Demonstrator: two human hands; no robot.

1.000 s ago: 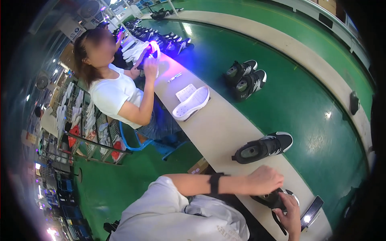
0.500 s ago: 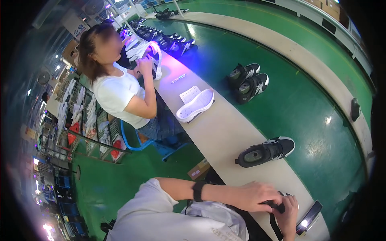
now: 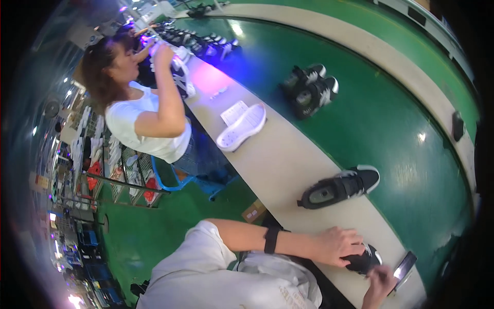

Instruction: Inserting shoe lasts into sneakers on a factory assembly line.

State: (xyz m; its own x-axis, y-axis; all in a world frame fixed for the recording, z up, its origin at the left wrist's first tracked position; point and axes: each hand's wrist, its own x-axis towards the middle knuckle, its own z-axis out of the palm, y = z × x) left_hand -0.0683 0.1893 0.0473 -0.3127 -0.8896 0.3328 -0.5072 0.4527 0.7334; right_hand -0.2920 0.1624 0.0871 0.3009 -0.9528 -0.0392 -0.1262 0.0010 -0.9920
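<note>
My left hand (image 3: 337, 246), with a black band on its wrist, lies over a black shoe with a white patch (image 3: 368, 259) on the bench. Its fingers curl over the shoe's near end and hold it. My right hand (image 3: 380, 286) is by the shoe's other side, its fingers bent and smeared by motion. What it holds, if anything, does not show. A dark, flat, phone-like thing with a shiny face (image 3: 405, 269) lies just beyond it. Farther up the bench, a second black shoe (image 3: 339, 188) lies with its opening up.
The pale bench (image 3: 278, 170) bears a white shoe sole (image 3: 242, 127) and a paper sheet (image 3: 234, 113). A co-worker in a white shirt (image 3: 146, 113) sits at the left with a hand raised. Several black shoes (image 3: 309, 92) stand over the green surface beyond.
My hands have moved apart: the left now lies on the shoe, the right has shifted toward the phone-like thing. The black shoe now shows between them. The co-worker has raised an arm.
</note>
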